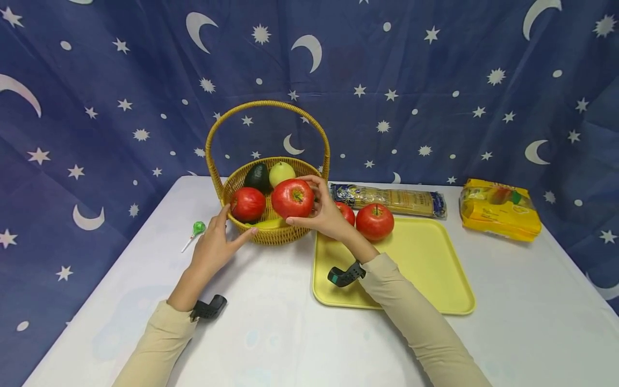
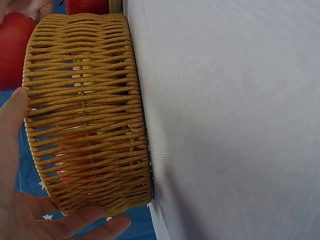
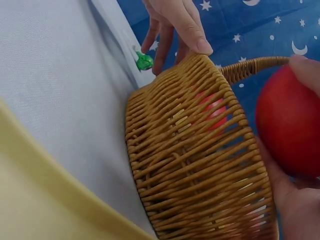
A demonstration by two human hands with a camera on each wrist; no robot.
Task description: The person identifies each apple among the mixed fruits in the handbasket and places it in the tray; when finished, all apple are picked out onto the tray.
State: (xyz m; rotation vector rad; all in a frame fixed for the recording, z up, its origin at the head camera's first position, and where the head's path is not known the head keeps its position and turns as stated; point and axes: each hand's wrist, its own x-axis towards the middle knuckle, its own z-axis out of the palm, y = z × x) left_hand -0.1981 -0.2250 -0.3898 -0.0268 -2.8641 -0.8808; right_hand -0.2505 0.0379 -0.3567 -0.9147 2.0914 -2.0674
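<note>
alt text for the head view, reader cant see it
A person's right hand holds a red apple over a wicker basket of fruit, while the left hand touches its rim. To the right are a yellow tray with two more apples and a yellow package.

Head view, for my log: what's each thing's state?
Held red apple: raised
Right hand: gripping it
Wicker basket: upright
Left hand: touching basket
Second red apple: in basket
Avocado: in basket
Pear: in basket
Banana: in basket
Yellow tray: flat, bearing apples
Lollipop: wrapped, lying
Noodle packet: lying
Yellow packet: lying
</note>
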